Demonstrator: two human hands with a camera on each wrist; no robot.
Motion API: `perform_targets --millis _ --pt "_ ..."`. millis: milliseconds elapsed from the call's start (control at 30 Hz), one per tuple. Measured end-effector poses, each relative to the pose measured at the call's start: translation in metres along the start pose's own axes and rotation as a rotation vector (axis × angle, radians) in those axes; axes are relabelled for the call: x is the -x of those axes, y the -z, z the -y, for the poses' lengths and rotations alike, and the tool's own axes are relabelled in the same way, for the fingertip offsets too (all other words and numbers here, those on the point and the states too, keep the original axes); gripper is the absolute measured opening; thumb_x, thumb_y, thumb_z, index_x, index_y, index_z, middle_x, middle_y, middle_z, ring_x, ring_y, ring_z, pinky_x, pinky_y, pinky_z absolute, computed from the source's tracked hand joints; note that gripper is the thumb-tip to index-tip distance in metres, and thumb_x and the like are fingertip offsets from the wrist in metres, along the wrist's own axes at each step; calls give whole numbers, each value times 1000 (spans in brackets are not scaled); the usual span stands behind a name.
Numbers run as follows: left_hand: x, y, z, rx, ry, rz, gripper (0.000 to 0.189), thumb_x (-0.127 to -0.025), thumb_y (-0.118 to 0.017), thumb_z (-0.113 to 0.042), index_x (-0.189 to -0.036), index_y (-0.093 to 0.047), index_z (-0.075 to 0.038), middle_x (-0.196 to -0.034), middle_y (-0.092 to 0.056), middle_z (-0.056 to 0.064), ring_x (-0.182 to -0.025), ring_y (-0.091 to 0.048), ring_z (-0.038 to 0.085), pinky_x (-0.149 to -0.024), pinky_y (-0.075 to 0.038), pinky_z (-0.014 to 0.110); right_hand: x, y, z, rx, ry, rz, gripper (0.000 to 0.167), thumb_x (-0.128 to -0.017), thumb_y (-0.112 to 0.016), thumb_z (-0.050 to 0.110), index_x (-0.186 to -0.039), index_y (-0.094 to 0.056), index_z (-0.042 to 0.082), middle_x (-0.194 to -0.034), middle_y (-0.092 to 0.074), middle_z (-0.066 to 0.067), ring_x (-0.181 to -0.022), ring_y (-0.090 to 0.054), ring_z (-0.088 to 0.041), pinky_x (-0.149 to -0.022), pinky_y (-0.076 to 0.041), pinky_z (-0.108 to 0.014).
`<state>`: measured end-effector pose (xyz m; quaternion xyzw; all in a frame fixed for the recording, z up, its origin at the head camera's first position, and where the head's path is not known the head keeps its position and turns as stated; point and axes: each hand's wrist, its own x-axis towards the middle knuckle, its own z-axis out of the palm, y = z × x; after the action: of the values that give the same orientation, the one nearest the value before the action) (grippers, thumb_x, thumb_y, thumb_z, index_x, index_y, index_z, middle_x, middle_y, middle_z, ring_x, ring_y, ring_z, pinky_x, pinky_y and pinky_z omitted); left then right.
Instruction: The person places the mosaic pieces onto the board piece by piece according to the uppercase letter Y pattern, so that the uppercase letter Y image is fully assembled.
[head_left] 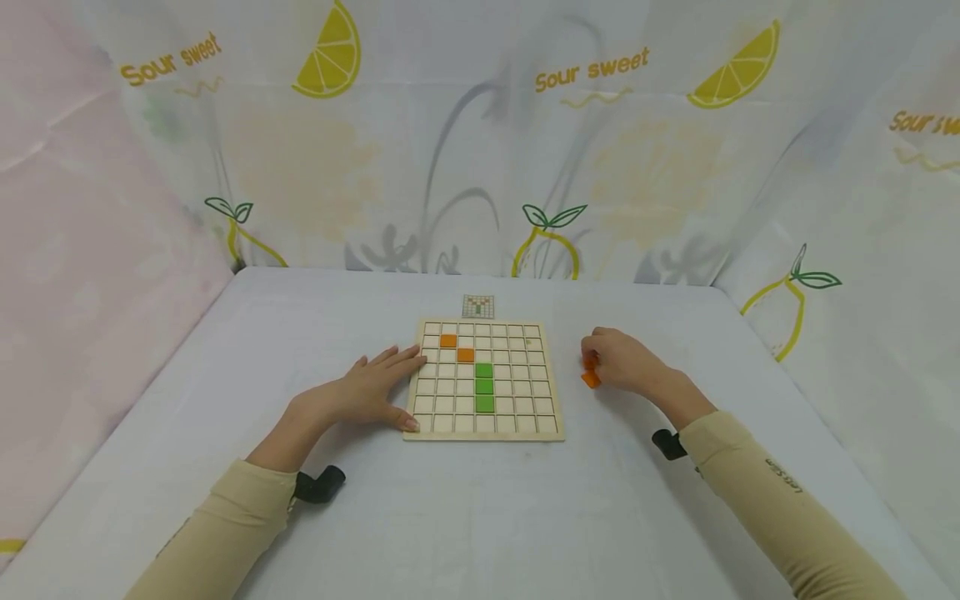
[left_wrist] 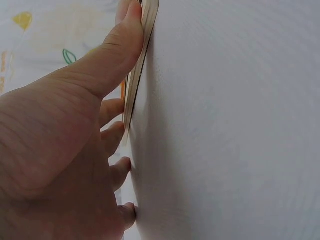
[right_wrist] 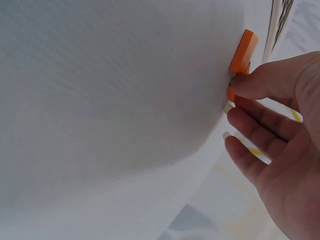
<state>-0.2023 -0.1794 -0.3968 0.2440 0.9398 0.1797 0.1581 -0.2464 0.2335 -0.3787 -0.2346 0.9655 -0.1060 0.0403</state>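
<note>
A square wooden grid board (head_left: 483,437) lies flat on the table in the head view. Two orange tiles (head_left: 465,356) sit diagonally in its upper left cells, and a column of green tiles (head_left: 484,386) runs down the middle. My left hand (head_left: 369,390) spreads its fingers along the board's left edge, thumb (left_wrist: 117,57) at the near corner. To the right of the board, my right hand (head_left: 624,360) pinches an orange tile (right_wrist: 232,93) between thumb and fingers, low over the table. Another orange tile (right_wrist: 243,51) lies beside the thumb. Fingers partly hide these pieces.
Just behind the board lies a small pattern card (head_left: 478,307) with a printed grid. A white cloth covers the table (head_left: 480,517). Lemon-printed curtains (head_left: 450,167) hang close around its back and sides.
</note>
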Motion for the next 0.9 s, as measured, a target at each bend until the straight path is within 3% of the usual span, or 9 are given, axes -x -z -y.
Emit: perform_targets --millis 533,700,900 --pt "2 -1 -2 0 5 0 109 -74 -78 -60 -159 -25 -14 -169 -13 8 -155 -7 40 -119 -6 71 0 -3 -3 1 -33 25 17 -77 -61 -2 -84 -62 13 -83 -55 -3 -74 -50 -17 -65 -42 -29" --pt "3 0 -1 -3 5 -7 109 -74 -77 -60 -159 -25 -15 -169 -13 8 -155 -7 40 -119 -6 71 -5 -4 -2 10 -35 0 16 -77 -61 -1 -84 -61 13 -83 -54 -4 -73 -49 -18 -63 -41 -28" --pt "3 1 -1 -6 3 -13 110 -73 -78 -61 -158 -26 -15 -169 -13 7 -155 -7 40 -118 -7 71 -11 -4 3 40 -17 -41 11 -81 -69 6 -87 -62 12 -83 -54 -3 -75 -50 -19 -66 -43 -29"
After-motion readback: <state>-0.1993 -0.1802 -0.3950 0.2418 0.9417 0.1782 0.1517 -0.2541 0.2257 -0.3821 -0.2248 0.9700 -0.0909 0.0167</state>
